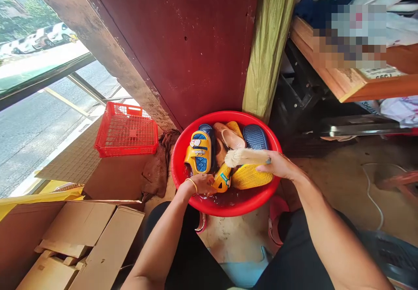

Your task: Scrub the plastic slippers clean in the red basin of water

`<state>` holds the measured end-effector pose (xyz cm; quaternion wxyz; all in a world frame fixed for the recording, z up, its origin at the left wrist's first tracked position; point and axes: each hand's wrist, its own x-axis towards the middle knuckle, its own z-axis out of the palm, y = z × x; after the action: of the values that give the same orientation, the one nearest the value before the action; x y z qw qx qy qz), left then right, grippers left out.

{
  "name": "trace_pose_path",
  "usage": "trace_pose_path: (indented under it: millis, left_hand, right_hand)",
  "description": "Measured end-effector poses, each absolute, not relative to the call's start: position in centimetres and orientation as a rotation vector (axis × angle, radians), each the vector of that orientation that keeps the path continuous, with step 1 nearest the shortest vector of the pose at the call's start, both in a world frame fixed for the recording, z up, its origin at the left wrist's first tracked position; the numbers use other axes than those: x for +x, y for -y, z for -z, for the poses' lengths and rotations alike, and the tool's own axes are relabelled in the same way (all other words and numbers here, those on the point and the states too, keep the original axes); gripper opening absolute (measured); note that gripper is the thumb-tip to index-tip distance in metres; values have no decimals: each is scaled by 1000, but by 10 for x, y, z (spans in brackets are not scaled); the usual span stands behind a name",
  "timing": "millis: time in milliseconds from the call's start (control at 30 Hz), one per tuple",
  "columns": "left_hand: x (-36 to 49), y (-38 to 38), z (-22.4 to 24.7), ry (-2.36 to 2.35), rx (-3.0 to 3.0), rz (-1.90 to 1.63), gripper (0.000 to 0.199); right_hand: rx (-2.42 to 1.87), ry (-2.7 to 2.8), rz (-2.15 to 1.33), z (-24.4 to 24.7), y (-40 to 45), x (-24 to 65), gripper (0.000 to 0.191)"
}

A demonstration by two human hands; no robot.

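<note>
A red basin with water in it holds several slippers and shoes. My left hand grips a small yellow-orange shoe low over the water at the basin's front. In my right hand is a pale scrub brush, its bristles just above that shoe; I cannot tell if they touch. A yellow slipper with blue patches leans at the left. Beige shoes lie in the middle. A dark blue slipper is at the back right, and a yellow ribbed sole faces up under my right hand.
A red plastic crate stands left of the basin, beside a brown cloth. Cardboard boxes fill the lower left. Behind the basin rises a dark red panel with a yellowish curtain. A wooden table is at the right.
</note>
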<state>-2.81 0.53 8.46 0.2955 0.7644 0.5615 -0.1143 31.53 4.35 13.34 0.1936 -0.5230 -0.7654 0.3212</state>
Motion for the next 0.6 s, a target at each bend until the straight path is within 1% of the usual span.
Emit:
trace_pose_path:
  millis: [133, 167, 200, 267, 333, 400, 467, 533, 567, 600]
  left_hand:
    - [-4, -2, -83, -1524, 2101, 16, 89]
    - [3, -2, -82, -1484, 2112, -35, 94]
    - [9, -1, -81, -1446, 2116, -54, 93]
    - [20, 0, -76, -1429, 2110, -22, 84]
    - [29, 2, -70, -1470, 2092, 47, 76]
    - [33, 3, -64, -1500, 2071, 100, 73]
    - [35, 3, -61, -1500, 2057, 91, 65]
    - [35, 0, -65, -1511, 2048, -7, 49]
    - [34, -3, -69, -1529, 2052, -96, 40]
    - [33, -6, -75, -1556, 2064, -214, 35]
  right_hand:
    - [-1487, 2090, -873, -145, -46, 323, 44]
    - [-1492, 2056, -858, -148, -46, 324, 46]
    - [-1501, 2017, -846, -152, -47, 324, 47]
    - [-1547, 1930, -814, -157, -47, 326, 50]
    - [-1622, 1830, -761, -160, -49, 328, 50]
    - [-1678, 1698, -700, -160, -52, 331, 50]
    - [-1655, 1537, -679, -157, -55, 333, 49]
    - [-1563, 1392, -708, -152, -57, 331, 50]
    - [-1516, 1339, -735, -150, -58, 329, 49]
    - [-1479, 1305, -767, -148, -58, 326, 49]
